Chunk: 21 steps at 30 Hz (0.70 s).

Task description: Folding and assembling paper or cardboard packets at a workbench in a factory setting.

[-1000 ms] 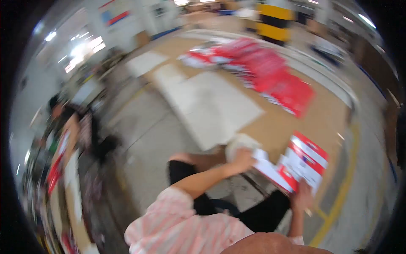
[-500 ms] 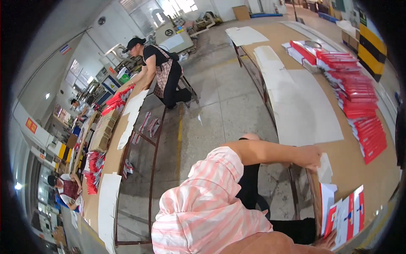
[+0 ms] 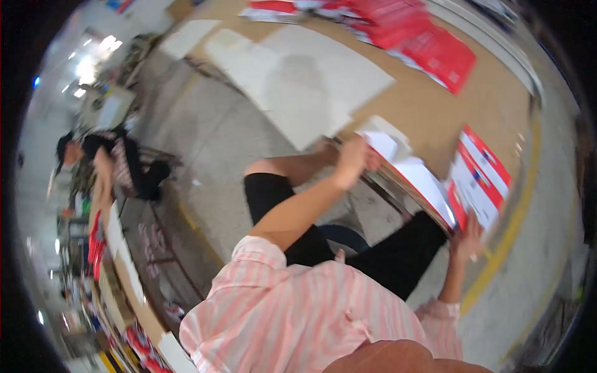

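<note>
My left hand [image 3: 354, 163] is closed at the table's near edge, its fingers around the end of a white folded card [image 3: 423, 184] with red edging. Exactly how the fingertips grip is blurred. From there the card runs along the edge toward my right hand [image 3: 467, 241]. That hand lies with fingers stretched over the lower end of a red-and-white printed card [image 3: 480, 177], which has a small dark blue patch. Beyond the folded card, a small pale sheet [image 3: 392, 132] rests on the table.
The brown-topped table [image 3: 435, 118] carries large white sheets [image 3: 311, 81] on the left and a row of red packets [image 3: 429, 46] along the far side. At far left a person [image 3: 115, 158] in dark clothes works at another bench [image 3: 127, 261]. My black-clad knees are under the table edge.
My view has swung down and to the right. My left hand has moved along the edge onto the folded card. The right hand now shows fully on the printed card.
</note>
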### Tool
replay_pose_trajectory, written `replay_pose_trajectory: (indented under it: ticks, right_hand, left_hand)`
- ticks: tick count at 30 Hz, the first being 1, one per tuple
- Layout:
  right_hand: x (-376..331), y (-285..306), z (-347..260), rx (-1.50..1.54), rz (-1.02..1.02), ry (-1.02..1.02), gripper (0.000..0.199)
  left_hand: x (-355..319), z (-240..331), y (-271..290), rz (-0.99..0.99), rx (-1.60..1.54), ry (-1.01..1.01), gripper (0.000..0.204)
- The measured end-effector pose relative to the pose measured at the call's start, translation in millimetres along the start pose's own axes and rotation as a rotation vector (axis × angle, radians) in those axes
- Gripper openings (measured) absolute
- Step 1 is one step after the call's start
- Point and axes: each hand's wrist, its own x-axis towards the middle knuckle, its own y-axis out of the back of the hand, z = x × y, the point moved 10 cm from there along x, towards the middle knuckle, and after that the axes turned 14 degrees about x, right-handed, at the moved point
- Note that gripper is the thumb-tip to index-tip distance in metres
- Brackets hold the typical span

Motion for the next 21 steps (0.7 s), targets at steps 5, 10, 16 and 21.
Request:
replay_pose_trajectory:
  ticks: [5, 10, 16, 21]
  right_hand:
    - [4, 21, -2, 0.000, 0.009, 0.030, 0.055]
    - [10, 29, -55, -0.023, -0.142, 0.199, 0.055]
    - [6, 19, -44, -0.046, -0.210, 0.128, 0.054]
    - [4, 17, -44, -0.051, -0.137, 0.148, 0.055]
  left_hand:
    - [1, 51, -26, 0.231, 0.492, -0.304, 0.022]
    - [-74, 86, -127, -0.191, 1.133, -1.044, 0.028]
    - [-64, 58, -162, -0.323, 1.500, -1.037, 0.038]
    - [-58, 45, -170, -0.158, 1.513, -1.169, 0.048]
